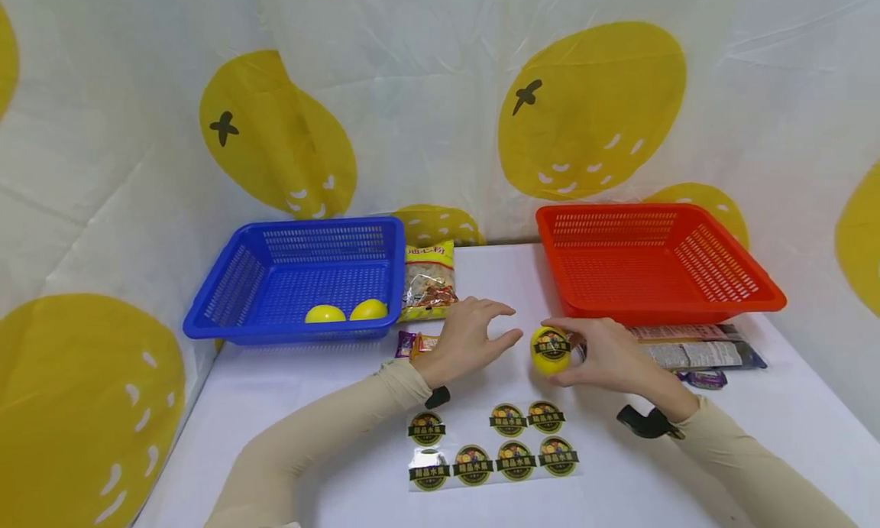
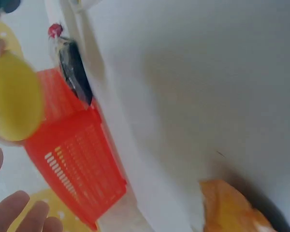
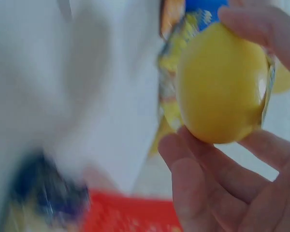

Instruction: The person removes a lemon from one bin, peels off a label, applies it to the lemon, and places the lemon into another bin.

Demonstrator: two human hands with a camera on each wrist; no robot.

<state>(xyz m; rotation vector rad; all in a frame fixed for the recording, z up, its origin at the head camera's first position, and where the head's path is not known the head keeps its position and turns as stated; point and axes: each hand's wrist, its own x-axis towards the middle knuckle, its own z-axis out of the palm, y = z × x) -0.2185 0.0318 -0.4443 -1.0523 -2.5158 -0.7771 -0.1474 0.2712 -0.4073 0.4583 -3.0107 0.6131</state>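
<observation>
My right hand [image 1: 608,356] holds a smooth yellow fruit [image 1: 550,360] between thumb and fingers, above the white table. A round dark label with gold writing sits on the fruit's side facing the head camera. In the right wrist view, the yellow fruit [image 3: 222,84] shows its bare glossy side, with the label's edge at its right. To the left of the fruit, my left hand [image 1: 470,333] has its fingers and thumb apart with nothing between them. Below both hands lies a clear sheet of round labels [image 1: 474,464], with a gap in its upper row.
A blue basket [image 1: 241,332] at the back left holds two yellow fruits [image 1: 369,309]. A red basket [image 1: 660,312] stands at the back right. Between them is a yellow food bag [image 1: 429,280]. Small wrapped sweets [image 1: 704,379] and flat packets [image 1: 694,352] lie by the red basket.
</observation>
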